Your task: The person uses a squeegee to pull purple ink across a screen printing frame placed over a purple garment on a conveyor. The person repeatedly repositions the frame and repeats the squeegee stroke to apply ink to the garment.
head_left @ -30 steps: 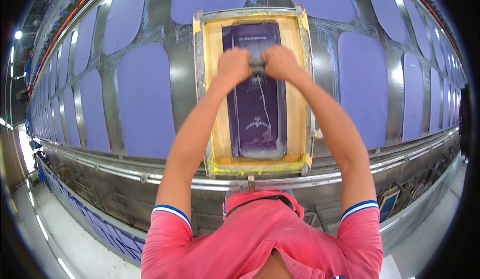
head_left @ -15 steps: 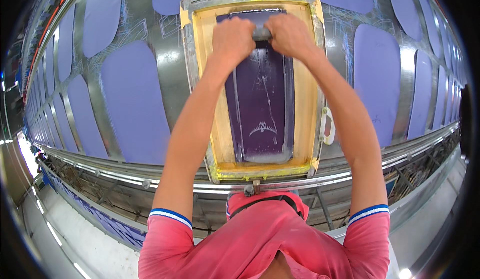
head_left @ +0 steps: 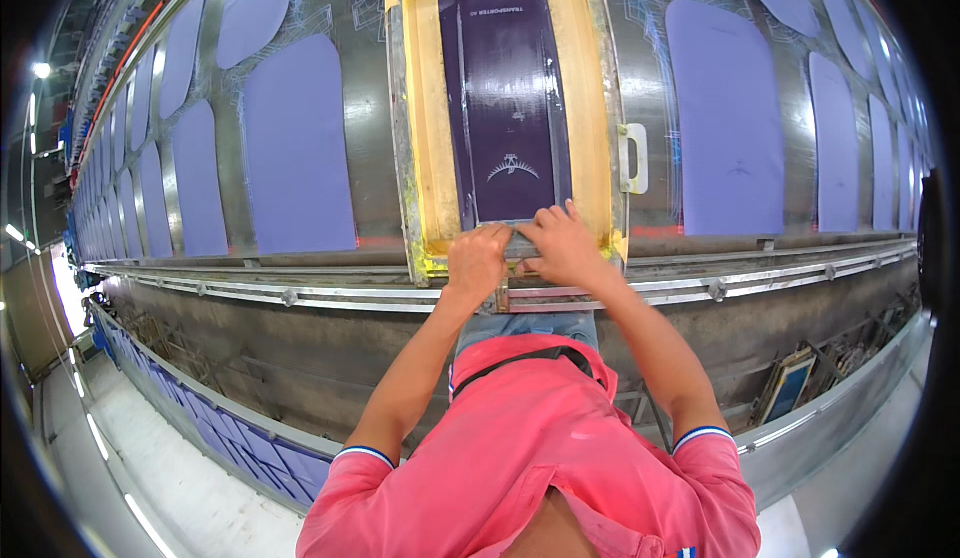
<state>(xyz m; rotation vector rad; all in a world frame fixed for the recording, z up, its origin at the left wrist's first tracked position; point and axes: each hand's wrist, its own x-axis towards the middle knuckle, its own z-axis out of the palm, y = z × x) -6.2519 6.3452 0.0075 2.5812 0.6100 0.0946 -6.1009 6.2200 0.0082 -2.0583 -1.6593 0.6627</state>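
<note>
A screen-printing frame (head_left: 405, 138) with a yellowish border lies on the long table in front of me. Its dark purple mesh window (head_left: 505, 78) carries a pale winged emblem near the close end and small lettering at the far end. At the near end of the frame, a grey squeegee (head_left: 519, 247) is held in both hands. My left hand (head_left: 477, 258) is closed around its left part. Beside it, my right hand (head_left: 563, 248) grips the right part, one finger sticking up. Most of the squeegee is hidden beneath the hands.
Lavender fabric panels (head_left: 295, 148) lie in rows on both sides, one large panel (head_left: 725, 123) to the right. A white handle (head_left: 636, 158) juts from the frame's right side. Metal rails (head_left: 660, 295) run along the table's near edge. Below right stands another framed screen (head_left: 787, 388).
Both hands have come from the far end of the frame to its near end with the squeegee, uncovering the mesh and far lettering. My elbows are now bent closer in, and the view has shifted.
</note>
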